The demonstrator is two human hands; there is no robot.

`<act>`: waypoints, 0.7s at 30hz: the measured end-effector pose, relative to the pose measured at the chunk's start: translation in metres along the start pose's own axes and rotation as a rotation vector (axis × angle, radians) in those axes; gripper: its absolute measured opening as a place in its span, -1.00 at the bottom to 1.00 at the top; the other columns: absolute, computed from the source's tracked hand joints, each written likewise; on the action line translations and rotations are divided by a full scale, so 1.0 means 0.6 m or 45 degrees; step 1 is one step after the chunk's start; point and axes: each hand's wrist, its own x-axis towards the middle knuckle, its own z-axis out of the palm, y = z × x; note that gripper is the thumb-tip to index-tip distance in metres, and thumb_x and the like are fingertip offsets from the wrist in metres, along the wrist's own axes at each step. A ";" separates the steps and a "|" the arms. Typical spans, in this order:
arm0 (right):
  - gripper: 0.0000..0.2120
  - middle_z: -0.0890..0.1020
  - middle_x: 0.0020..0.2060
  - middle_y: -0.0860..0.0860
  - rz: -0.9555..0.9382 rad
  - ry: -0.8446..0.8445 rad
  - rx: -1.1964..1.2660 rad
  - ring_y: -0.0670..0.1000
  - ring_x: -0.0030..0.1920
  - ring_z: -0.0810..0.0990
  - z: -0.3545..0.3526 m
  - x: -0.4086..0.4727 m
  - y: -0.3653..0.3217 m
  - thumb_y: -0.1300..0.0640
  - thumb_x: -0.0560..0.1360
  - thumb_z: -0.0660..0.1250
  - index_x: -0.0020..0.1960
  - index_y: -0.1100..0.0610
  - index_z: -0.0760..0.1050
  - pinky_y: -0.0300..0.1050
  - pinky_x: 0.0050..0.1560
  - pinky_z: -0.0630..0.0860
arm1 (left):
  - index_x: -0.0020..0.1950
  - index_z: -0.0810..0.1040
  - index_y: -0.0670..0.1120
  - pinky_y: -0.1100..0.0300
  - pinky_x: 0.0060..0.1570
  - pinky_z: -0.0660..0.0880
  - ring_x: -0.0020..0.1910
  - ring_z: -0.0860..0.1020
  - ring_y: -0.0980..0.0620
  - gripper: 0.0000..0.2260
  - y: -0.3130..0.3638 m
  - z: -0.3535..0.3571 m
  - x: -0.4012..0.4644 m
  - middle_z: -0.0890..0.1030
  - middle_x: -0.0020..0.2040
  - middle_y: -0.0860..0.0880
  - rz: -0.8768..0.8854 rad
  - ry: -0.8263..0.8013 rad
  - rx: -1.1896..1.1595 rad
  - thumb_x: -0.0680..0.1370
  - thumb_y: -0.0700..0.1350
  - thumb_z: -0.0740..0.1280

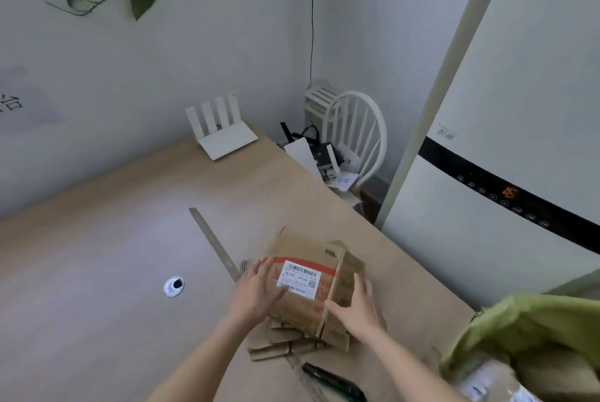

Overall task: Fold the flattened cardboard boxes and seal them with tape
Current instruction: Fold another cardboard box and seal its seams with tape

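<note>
The left hand (pixel 256 291) is laid with fingers spread and nearly straight on the labelled top face of the box (pixel 305 284); nothing is pinched. The right hand (pixel 354 310) is set against the box's right side, fingers relaxed and open, the thumb along the lower edge near a raised flap (pixel 339 268). The box is held between the two palms at the near right part of the table (pixel 97 255), resting on a stack of further flattened boxes (pixel 285 343). The step in hand is judged to be the folding-up of one flattened box: the body is partly erected, and no fresh tape is seen on it. The next move is judged to call for the sides to be squared, the flaps turned in, and the seam held shut. A dark tool (pixel 334 382), possibly a tape cutter, lies on the table just nearer than the stack; a metal ruler (pixel 214 244) lies just left of the box. No tape roll can be made out.
</note>
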 end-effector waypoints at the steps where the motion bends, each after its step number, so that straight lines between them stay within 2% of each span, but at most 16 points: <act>1: 0.07 -0.18 0.64 0.03 0.012 -0.009 0.050 0.14 0.61 0.12 0.007 0.015 0.007 -0.30 0.46 0.42 0.66 0.01 -0.20 0.18 0.52 0.26 | 0.61 0.06 0.12 -0.03 0.44 0.31 0.55 0.21 -0.06 -0.27 0.003 0.011 0.017 0.13 0.61 -0.03 -0.034 -0.003 -0.016 0.54 0.31 0.27; 4: 0.13 -0.25 0.63 0.05 0.027 -0.022 0.153 0.18 0.61 0.12 0.025 0.053 0.024 -0.29 0.43 0.46 0.65 -0.03 -0.26 0.17 0.52 0.25 | 0.62 -0.01 0.10 -0.09 0.40 0.37 0.52 0.27 -0.10 -0.17 0.002 0.040 0.060 0.14 0.60 -0.06 -0.143 -0.027 -0.084 0.49 0.26 0.36; 7: 0.20 -0.29 0.62 0.04 0.028 -0.069 0.284 0.20 0.62 0.07 0.036 0.071 0.030 -0.28 0.39 0.50 0.64 -0.06 -0.31 0.16 0.52 0.20 | 0.62 0.04 0.05 -0.08 0.35 0.43 0.46 0.36 -0.10 -0.12 -0.004 0.062 0.079 0.26 0.56 -0.07 -0.252 -0.027 -0.200 0.45 0.23 0.44; 12: 0.25 -0.09 0.57 -0.12 -0.099 0.020 0.334 0.10 0.53 0.28 0.033 0.063 0.020 -0.42 0.23 0.49 0.62 -0.09 -0.21 0.17 0.44 0.40 | 0.62 0.08 -0.02 0.00 0.35 0.38 0.43 0.36 -0.08 -0.10 0.006 0.059 0.058 0.29 0.49 -0.07 -0.316 0.082 -0.395 0.43 0.04 0.54; 14: 0.28 -0.06 0.56 -0.12 -0.145 0.000 0.385 0.08 0.53 0.27 0.024 0.054 0.005 -0.47 0.17 0.46 0.62 -0.10 -0.21 0.18 0.44 0.39 | 0.62 0.11 -0.04 0.00 0.35 0.37 0.42 0.36 -0.06 -0.10 0.007 0.045 0.040 0.31 0.45 -0.05 -0.310 0.109 -0.441 0.42 0.04 0.55; 16: 0.25 0.00 0.56 -0.11 -0.226 -0.033 0.429 0.04 0.53 0.27 0.006 0.039 -0.021 -0.39 0.21 0.51 0.63 -0.10 -0.17 0.17 0.47 0.37 | 0.59 0.19 -0.02 0.00 0.33 0.42 0.35 0.42 -0.05 -0.13 0.001 0.025 0.017 0.38 0.36 -0.05 -0.318 0.146 -0.487 0.40 0.08 0.56; 19: 0.12 0.15 0.51 -0.07 -0.355 -0.111 0.454 -0.08 0.41 0.33 -0.017 0.007 -0.057 -0.12 0.35 0.59 0.63 -0.08 -0.12 0.06 0.41 0.44 | 0.53 0.33 0.06 0.04 0.21 0.49 0.13 0.51 0.00 -0.24 -0.014 -0.008 -0.039 0.44 0.12 0.01 -0.337 0.198 -0.628 0.39 0.06 0.56; 21: 0.13 0.27 0.47 -0.06 -0.429 -0.156 0.442 -0.07 0.38 0.38 -0.027 -0.023 -0.077 -0.05 0.34 0.62 0.61 -0.15 -0.12 0.08 0.38 0.49 | 0.52 0.34 0.08 0.03 0.11 0.54 0.02 0.54 0.04 -0.21 -0.029 -0.025 -0.085 0.47 0.02 0.02 -0.345 0.251 -0.716 0.35 0.08 0.59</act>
